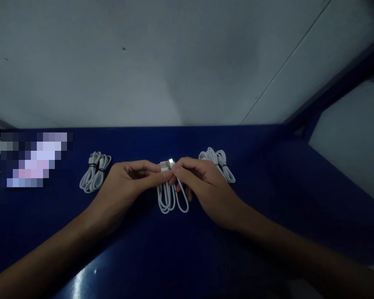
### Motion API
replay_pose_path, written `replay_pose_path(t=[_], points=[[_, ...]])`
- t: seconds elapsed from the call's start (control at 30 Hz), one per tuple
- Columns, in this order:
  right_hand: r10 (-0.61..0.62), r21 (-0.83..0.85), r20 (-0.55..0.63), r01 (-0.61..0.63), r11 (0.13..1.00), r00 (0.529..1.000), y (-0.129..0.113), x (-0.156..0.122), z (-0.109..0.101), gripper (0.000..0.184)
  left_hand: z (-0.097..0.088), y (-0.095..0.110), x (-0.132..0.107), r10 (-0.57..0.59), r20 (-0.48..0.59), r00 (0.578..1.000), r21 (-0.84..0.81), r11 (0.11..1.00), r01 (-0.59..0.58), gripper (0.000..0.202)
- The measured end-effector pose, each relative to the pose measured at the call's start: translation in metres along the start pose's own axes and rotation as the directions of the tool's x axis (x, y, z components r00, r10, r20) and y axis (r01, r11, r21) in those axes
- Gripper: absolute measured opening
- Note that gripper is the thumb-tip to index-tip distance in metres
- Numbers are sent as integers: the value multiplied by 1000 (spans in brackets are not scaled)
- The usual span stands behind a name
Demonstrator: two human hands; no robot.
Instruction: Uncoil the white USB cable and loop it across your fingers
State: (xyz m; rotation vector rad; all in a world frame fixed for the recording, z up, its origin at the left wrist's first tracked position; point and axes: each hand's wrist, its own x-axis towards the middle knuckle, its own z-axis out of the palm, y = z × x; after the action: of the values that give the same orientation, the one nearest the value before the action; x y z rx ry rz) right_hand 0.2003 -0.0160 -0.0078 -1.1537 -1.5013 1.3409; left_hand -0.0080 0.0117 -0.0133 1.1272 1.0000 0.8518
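Note:
Between my two hands is a white USB cable, its cord looped and hanging below the fingers. My left hand pinches it near the USB plug, which has orange-red marks. With thumb and forefinger, my right hand grips the cable near its other end, where a bright metal plug tip points up. Both plug ends lie close together at the fingertips. Some fingers of the right hand are partly hidden behind the cord.
Coiled white cables with black ties lie to the left on the blue table. More coiled white cables lie at right. A blurred-out bright object sits far left. A pale wall stands behind the table.

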Motion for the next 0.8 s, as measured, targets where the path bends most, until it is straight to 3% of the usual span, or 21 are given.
replay_pose_path(t=[0.8], points=[[-5,-13,6,5,1000,1000,-3,-1,0,34,-2,1,-2,-12,7,1000,25,1000,11,1]])
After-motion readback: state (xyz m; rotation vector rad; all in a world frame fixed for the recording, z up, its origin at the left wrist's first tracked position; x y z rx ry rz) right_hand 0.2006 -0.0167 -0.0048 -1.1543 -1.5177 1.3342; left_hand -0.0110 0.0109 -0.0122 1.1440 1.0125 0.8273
